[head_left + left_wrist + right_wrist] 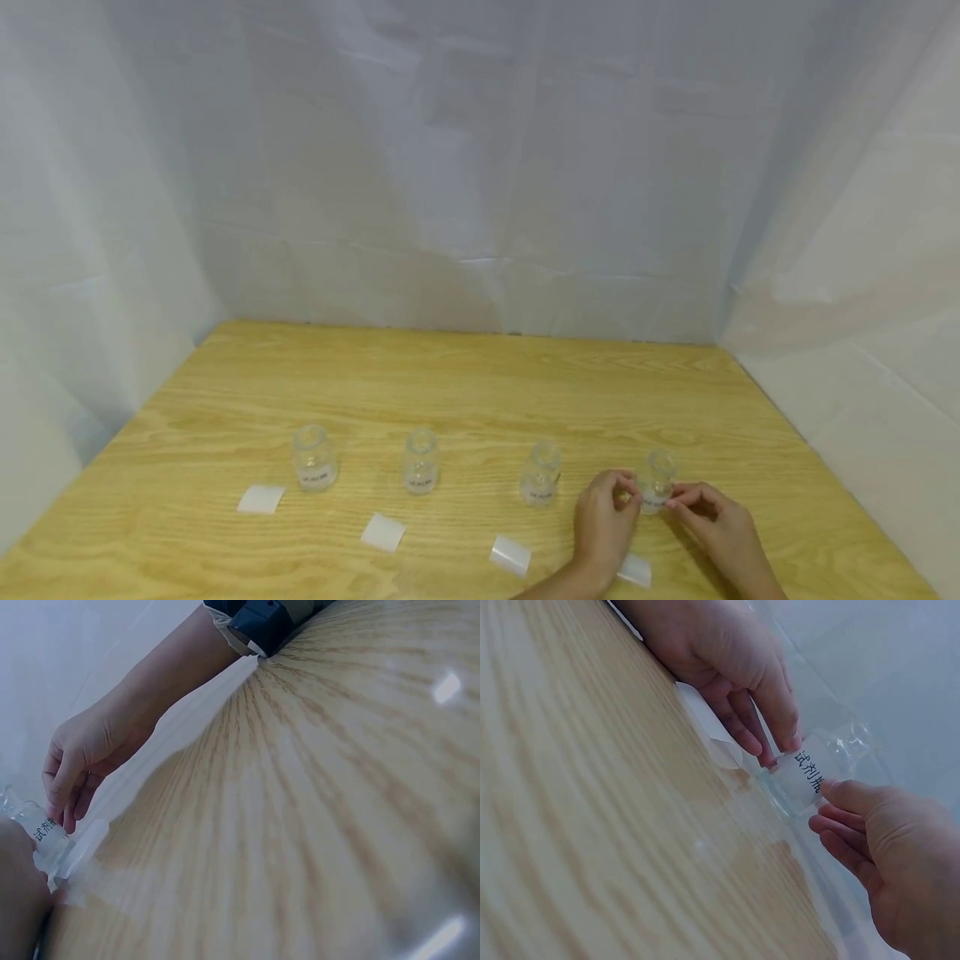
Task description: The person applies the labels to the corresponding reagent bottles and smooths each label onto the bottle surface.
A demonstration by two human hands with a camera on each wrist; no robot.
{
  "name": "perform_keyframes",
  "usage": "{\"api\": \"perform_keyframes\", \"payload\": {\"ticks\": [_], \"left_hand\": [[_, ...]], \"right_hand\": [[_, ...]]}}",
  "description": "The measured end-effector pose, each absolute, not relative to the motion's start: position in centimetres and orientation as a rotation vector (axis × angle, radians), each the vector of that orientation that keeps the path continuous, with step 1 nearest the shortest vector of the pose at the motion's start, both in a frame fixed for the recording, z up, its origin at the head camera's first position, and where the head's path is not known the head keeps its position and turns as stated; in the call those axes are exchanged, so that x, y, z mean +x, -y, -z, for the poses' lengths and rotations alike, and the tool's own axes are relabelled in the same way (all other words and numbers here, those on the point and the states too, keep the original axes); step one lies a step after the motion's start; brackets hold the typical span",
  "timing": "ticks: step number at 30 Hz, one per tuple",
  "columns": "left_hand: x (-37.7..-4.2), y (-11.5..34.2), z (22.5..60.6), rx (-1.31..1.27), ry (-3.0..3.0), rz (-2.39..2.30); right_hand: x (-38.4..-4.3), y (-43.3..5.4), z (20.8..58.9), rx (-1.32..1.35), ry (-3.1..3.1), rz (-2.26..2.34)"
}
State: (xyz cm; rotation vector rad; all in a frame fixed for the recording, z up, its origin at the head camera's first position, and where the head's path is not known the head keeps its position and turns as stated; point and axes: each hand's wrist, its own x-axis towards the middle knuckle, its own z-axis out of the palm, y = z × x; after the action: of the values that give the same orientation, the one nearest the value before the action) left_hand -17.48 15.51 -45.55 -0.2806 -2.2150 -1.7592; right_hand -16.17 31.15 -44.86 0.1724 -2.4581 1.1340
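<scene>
A small clear glass bottle (661,465) stands upright at the right end of a row of bottles. Across its front lies a white label (802,771) with dark handwritten characters. My left hand (602,518) pinches the label's left end between thumb and fingers, close against the glass. At the opposite end, my right hand (716,527) pinches the label with its thumb in front and fingertips behind. In the left wrist view the left hand (21,889) partly covers the bottle, while the right hand (105,746) reaches in from above.
Three more labelled glass bottles, the left (314,458), middle (421,461) and third (541,475), stand along the wooden table (450,375). White paper pieces lie in front, one (636,571) between my forearms. Pale sheeting (480,167) hangs behind and at both sides.
</scene>
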Motion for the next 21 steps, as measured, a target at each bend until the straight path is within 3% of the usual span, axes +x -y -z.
{"api": "perform_keyframes", "payload": {"ticks": [10,21], "left_hand": [[-17.8,-14.8,45.1,-0.253,2.291,1.873],[-18.9,-14.0,44.7,-0.674,2.38,1.861]], "right_hand": [[-16.2,-31.1,44.5,0.175,2.473,-1.392],[-16.2,-30.9,44.8,0.24,2.538,-1.317]]}}
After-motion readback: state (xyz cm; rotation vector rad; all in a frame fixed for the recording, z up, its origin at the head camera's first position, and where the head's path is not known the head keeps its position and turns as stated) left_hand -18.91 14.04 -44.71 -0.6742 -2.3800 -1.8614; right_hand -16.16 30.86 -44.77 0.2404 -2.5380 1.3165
